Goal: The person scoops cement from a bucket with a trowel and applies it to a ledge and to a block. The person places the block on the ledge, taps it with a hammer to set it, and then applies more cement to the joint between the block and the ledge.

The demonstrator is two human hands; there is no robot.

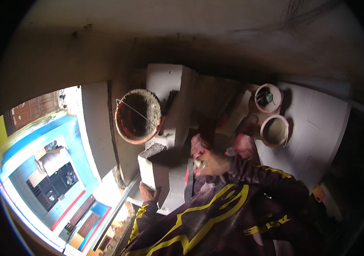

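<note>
"Pale grey, that block (147, 173), and rough with crumbly stuff along its top end. Is it set?"

"Not that I'd swear to. The left hand (149, 193) is closed round its lower end, so I'd judge this piece unfinished. It stands by the person's left side, just below the bucket (121, 133) with the wire handle."

"And the right hand (212, 164)?"

"Bent in front of the body, fingers curled. Something small and whitish shows at the fingertips, but I can't tell whether it's gripped or only smeared on."

"So how much is done?"

"Going by what's standing, a fair bit. That pale blockwork (321, 113) on the right is up, with thin joint lines across it, and there's a tall white block (163, 76) beyond the bucket."

"What's left, then?"

"This block, I'd say, as long as it's in hand. Past that, I couldn't count; it's too dark in the middle to see where gaps remain. Grey stuff crusts the bucket's inside, and of the two small pails by the blockwork, the nearer pail (288, 132) holds more grey, while the farther pail (256, 99) has something teal in it."
</note>
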